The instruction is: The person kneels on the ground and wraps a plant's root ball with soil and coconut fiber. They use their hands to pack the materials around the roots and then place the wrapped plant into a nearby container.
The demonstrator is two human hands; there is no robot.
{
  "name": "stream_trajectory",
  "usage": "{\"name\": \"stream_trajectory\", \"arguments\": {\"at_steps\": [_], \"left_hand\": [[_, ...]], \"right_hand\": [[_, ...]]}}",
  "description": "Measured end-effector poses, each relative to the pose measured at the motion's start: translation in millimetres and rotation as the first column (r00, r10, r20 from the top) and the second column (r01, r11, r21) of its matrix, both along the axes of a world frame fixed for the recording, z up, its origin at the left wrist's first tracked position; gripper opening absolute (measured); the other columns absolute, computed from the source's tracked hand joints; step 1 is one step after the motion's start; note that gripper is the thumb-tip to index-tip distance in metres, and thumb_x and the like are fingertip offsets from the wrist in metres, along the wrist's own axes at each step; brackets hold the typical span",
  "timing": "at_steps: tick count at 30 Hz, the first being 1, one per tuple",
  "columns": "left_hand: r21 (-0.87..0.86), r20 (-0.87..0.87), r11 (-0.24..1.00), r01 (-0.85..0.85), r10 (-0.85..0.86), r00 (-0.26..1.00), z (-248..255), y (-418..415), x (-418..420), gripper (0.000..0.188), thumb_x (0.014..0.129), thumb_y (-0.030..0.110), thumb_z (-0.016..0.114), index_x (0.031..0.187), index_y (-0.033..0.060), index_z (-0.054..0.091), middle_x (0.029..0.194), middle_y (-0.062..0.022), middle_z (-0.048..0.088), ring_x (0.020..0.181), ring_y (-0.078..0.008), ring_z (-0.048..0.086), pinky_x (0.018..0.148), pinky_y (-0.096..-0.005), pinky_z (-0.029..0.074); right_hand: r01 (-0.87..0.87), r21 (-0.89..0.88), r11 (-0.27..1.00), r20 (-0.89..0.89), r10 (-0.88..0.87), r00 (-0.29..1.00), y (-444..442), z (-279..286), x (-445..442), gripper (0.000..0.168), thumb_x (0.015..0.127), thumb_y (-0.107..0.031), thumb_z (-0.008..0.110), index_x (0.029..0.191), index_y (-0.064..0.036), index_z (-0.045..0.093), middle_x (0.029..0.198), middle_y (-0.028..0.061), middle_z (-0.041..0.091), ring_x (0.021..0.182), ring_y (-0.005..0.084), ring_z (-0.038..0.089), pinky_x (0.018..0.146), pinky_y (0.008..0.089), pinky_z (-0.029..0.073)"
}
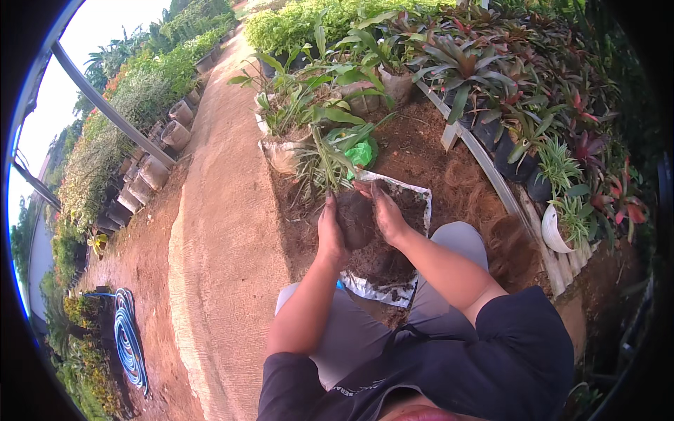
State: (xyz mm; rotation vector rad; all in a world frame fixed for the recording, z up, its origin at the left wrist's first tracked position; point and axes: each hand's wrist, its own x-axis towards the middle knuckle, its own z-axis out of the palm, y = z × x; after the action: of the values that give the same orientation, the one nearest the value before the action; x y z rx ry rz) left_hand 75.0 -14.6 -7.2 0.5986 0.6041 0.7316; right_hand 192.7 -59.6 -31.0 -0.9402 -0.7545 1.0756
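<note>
Between my two hands is a dark, rounded root ball [355,221] of soil and fibre. My left hand [332,226] presses against its left side with the fingers pointing away from me. On the right side, my right hand [386,210] cups it, its fingers soiled. Long green leaves [327,158] rise just beyond the ball; whether they grow from it I cannot tell. Beneath lies a white plastic sheet [389,297] bearing dark soil [395,263]. A crumpled green plastic bag [360,154] lies beyond the hands.
Bagged plants [287,152] stand ahead, near a concrete path [226,226] on the left. Brown coconut-like fibre [511,247] lies to the right, beside a metal rail [487,168] and bromeliads [466,68]. A coiled blue hose [128,337] rests at the far left.
</note>
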Motion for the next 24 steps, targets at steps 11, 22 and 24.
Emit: {"name": "stream_trajectory", "arguments": {"at_steps": [11,22,24], "left_hand": [[-0.145,-0.029,0.989,0.011,-0.015,0.999,31,-5,-24,0.042,0.087,0.039,0.044,0.113,0.0070,0.048,0.105,-0.0118,0.055,0.094,-0.0259,0.054,0.080,-0.0410,0.046],[-0.233,0.158,0.963,0.133,-0.097,0.983,5,-21,-37,0.042,0.084,0.041,0.043,0.109,0.0084,0.051,0.094,-0.0091,0.059,0.082,-0.0270,0.058,0.067,-0.0407,0.049],[-0.219,0.117,0.967,0.128,-0.105,0.988,-2,-25,-40,0.042,0.084,0.042,0.043,0.109,0.0093,0.051,0.095,-0.0089,0.059,0.083,-0.0273,0.058,0.067,-0.0414,0.049]], "right_hand": [[0.678,-0.212,0.704,0.144,-0.664,0.734,-145,7,121,0.016,0.082,-0.016,0.061,0.093,-0.004,0.059,0.074,-0.0007,0.053,0.066,0.0078,0.052,0.061,0.0220,0.039],[0.948,-0.235,0.214,0.939,-0.202,0.278,-332,-69,176,0.032,0.064,-0.006,0.064,0.096,-0.003,0.058,0.061,0.0053,0.051,0.058,0.0171,0.051,0.058,0.0309,0.043],[0.945,-0.283,0.164,0.945,-0.123,0.304,-367,-92,173,0.033,0.064,-0.007,0.065,0.096,-0.004,0.059,0.065,0.0083,0.054,0.062,0.0213,0.055,0.061,0.0333,0.045]]}}
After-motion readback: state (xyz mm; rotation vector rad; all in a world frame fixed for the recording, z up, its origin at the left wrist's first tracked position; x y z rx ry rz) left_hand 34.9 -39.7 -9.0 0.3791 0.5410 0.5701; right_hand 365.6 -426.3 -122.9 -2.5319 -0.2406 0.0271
